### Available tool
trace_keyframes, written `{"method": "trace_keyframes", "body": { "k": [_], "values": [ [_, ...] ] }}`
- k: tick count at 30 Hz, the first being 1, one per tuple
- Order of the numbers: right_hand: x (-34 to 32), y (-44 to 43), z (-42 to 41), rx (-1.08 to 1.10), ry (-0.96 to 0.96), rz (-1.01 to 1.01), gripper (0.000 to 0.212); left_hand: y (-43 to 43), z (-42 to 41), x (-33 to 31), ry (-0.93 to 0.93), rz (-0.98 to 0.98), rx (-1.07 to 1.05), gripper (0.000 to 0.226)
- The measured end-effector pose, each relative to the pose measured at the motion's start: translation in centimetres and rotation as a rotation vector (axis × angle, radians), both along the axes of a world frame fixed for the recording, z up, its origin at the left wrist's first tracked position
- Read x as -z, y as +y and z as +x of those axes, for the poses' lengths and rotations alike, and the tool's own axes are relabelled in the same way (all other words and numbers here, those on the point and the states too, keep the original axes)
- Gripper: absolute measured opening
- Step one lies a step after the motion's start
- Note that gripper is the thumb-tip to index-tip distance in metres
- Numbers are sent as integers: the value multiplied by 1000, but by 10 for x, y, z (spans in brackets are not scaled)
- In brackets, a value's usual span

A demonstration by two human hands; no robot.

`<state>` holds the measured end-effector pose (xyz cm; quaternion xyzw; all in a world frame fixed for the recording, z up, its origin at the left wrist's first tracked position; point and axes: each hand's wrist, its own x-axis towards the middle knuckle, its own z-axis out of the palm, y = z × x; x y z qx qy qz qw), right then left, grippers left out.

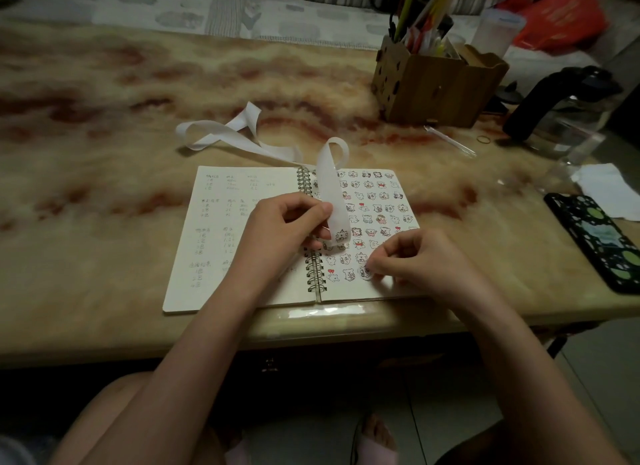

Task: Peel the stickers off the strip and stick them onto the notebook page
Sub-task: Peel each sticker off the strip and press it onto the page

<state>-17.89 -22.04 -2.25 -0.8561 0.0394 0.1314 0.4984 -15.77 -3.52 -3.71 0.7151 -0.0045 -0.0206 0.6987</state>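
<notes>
An open spiral notebook (239,187) lies at the table's front edge. Its left page carries handwriting; its right page (377,201) is covered with rows of small cartoon stickers. My left hand (287,229) pinches the white sticker strip (329,187) above the spiral binding, with one sticker showing at the strip's lower end. The rest of the strip curls away over the table behind the notebook (221,134). My right hand (422,260) has its fingers curled, the fingertips pressing a sticker (365,273) onto the page's lower row.
A wooden pen holder (436,87) full of pens stands at the back right. A dark kettle (554,104), a clear pen (450,141), a rubber band (483,139), white paper (606,191) and a phone (599,239) in a patterned case lie on the right.
</notes>
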Motion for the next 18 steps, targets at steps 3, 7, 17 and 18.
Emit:
{"method": "trace_keyframes", "body": {
  "k": [3,7,17,18],
  "values": [
    [1,0,0,2,7,-14,7,0,0,1,-1,0,2,12],
    [2,0,1,18,18,-18,11,0,0,2,-2,-8,0,13],
    [7,2,0,12,-34,-45,7,1,1,2,-6,-9,4,13],
    [8,2,0,9,-44,-48,8,1,0,2,-7,-8,4,13]
  ]
}}
